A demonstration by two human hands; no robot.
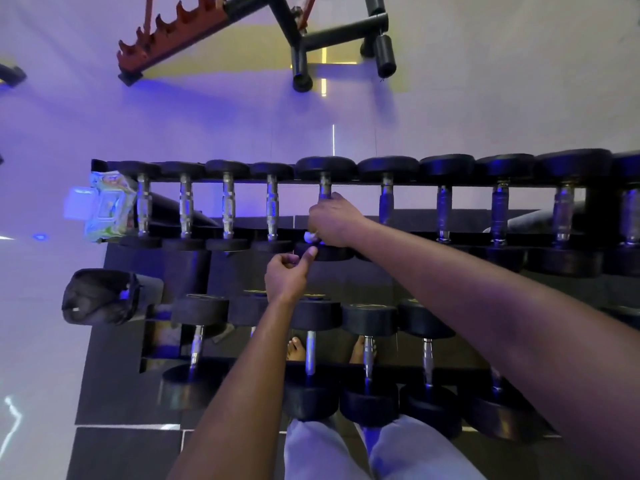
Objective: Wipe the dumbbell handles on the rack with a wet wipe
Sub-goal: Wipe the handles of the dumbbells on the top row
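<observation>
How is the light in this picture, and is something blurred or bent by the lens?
Head view: blue-violet light tints the floor and the dumbbell handles; a yellow patch lies under the bench frame; the wide lens bows the rack; the right hand is sharp.

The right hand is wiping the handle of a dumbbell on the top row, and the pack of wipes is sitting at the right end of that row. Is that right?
Almost. The right hand does grip a top-row dumbbell handle, but the pack of wipes sits at the left end of that row, not the right. The head view shows it.
</observation>
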